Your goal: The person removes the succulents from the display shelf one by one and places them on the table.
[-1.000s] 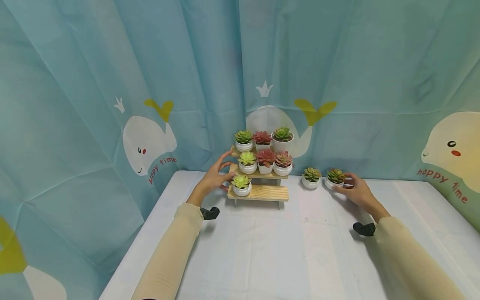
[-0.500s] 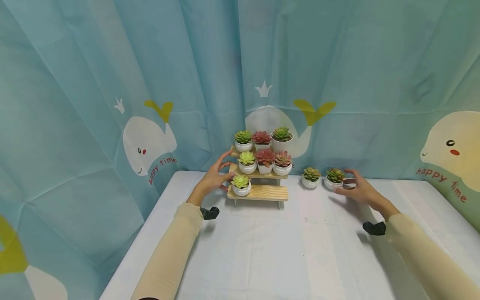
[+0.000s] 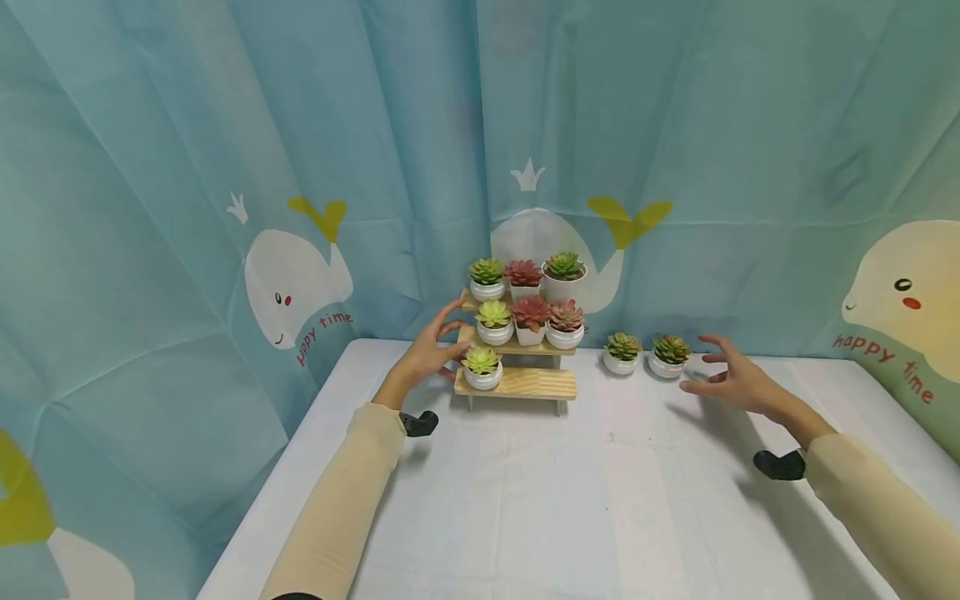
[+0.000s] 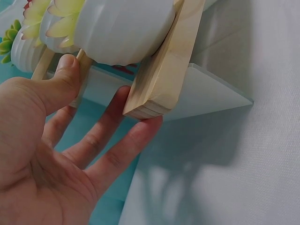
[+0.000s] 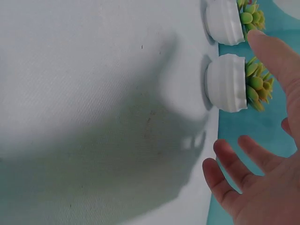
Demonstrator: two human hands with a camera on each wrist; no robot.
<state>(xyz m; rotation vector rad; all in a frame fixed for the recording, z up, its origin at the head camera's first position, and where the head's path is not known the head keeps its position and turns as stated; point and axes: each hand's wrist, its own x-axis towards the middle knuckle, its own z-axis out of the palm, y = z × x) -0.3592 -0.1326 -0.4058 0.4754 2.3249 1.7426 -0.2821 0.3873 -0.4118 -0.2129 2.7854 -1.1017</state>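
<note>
My left hand (image 3: pixel 427 354) holds the left side of a three-tier wooden plant stand (image 3: pixel 540 383). In the left wrist view its thumb (image 4: pixel 68 65) lies against a shelf edge, and fingertips touch the end of the lowest shelf (image 4: pixel 154 89). On that shelf stands a yellow-green succulent (image 3: pixel 482 367) in a white pot. Right of the stand, two green succulents in white pots, one nearer (image 3: pixel 622 353) and one farther right (image 3: pixel 669 356), sit on the table. My right hand (image 3: pixel 738 383) is just right of the farther one, fingers apart and nothing in them.
Three potted succulents stand on the top shelf, including a red one (image 3: pixel 523 273). Three more fill the middle shelf, such as a pink one (image 3: pixel 566 317). A blue whale-print curtain (image 3: pixel 750 167) hangs behind the white table (image 3: pixel 555 500).
My right hand has let go of the right-hand succulent pot and drawn back to the right. The pot stays beside the other one. My left hand keeps its place at the stand.
</note>
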